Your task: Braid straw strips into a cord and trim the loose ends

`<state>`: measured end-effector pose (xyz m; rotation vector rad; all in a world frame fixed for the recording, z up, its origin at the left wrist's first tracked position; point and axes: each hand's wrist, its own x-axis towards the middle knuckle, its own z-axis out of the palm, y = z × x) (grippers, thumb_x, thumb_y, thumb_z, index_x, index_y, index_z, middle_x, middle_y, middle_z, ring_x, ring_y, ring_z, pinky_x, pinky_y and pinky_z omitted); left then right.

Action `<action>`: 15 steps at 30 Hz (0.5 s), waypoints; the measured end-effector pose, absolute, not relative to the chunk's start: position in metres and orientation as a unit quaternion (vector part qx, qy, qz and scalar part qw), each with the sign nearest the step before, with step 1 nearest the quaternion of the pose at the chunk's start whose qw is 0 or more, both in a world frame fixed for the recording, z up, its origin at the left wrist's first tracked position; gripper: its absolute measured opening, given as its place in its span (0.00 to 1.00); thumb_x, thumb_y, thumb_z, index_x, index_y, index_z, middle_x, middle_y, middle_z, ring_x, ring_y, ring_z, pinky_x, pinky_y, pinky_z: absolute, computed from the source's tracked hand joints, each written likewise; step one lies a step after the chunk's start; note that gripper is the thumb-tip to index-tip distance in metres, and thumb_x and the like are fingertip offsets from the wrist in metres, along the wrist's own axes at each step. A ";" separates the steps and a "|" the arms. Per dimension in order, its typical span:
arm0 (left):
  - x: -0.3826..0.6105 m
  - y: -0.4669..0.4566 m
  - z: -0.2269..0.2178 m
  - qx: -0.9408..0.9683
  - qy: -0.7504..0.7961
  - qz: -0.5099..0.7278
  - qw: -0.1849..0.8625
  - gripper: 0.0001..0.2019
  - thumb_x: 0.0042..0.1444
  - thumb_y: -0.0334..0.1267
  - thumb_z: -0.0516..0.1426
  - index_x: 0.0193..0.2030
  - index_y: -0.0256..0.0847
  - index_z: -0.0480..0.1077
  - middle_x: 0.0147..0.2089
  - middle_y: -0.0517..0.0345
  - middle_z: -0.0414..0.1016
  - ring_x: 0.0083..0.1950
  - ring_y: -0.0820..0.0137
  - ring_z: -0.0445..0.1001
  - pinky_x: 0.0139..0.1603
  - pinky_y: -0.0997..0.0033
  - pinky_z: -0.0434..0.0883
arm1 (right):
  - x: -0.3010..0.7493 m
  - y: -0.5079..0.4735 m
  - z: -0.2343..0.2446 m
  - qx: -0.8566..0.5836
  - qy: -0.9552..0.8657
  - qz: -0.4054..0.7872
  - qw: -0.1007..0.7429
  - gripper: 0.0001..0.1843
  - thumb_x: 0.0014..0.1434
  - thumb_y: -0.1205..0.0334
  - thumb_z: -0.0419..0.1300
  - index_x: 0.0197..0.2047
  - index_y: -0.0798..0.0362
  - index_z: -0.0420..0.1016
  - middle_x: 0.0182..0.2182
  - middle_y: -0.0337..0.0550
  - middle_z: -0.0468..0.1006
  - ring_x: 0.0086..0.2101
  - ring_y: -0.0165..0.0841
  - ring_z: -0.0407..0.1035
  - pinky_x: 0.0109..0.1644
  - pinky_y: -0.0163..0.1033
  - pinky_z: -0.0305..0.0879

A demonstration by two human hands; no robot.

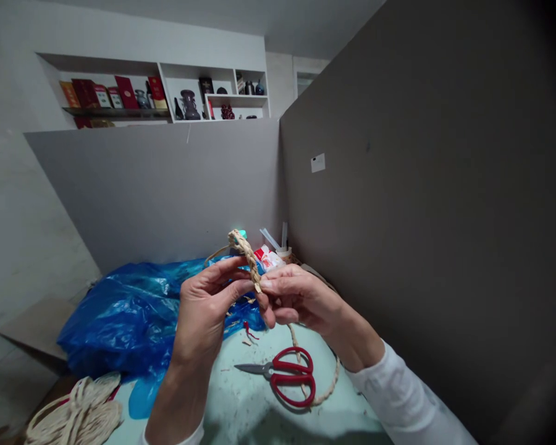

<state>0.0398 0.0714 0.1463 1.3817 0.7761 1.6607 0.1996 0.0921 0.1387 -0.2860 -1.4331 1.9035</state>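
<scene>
A tan braided straw cord (246, 253) stands up between both hands above a pale green table (241, 402). My left hand (208, 306) pinches the cord with thumb and fingers just below its upper loop. My right hand (293, 298) grips the same cord from the right, fingers curled. The cord's tail runs down behind my right wrist and curves across the table (330, 383). Red-handled scissors (285, 376) lie flat on the table below my hands.
A crumpled blue plastic bag (130, 309) covers the table's left half. A coil of pale rope (78, 414) lies at the lower left. Grey partition walls (398, 216) close in the back and right. Small packets and a jar (273, 254) sit in the corner.
</scene>
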 end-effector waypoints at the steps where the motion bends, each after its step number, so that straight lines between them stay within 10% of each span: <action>1: 0.040 0.072 0.146 0.538 0.306 0.662 0.423 0.12 0.42 0.27 0.68 0.37 0.42 0.81 0.32 0.59 0.83 0.33 0.73 0.79 0.38 0.78 0.75 | 0.199 0.092 0.139 -0.110 -0.554 0.740 0.364 0.12 0.55 0.59 0.62 0.26 0.61 0.74 0.18 0.44 0.77 0.13 0.18 0.52 0.15 0.26 0.43; 15: 0.040 0.081 0.141 0.526 0.256 0.656 0.477 0.20 0.40 0.25 0.69 0.41 0.46 0.81 0.30 0.60 0.83 0.30 0.75 0.79 0.36 0.81 0.75 | 0.201 0.096 0.135 -0.118 -0.587 0.720 0.350 0.17 0.57 0.57 0.62 0.23 0.60 0.72 0.13 0.40 0.73 0.11 0.18 0.52 0.14 0.26 0.43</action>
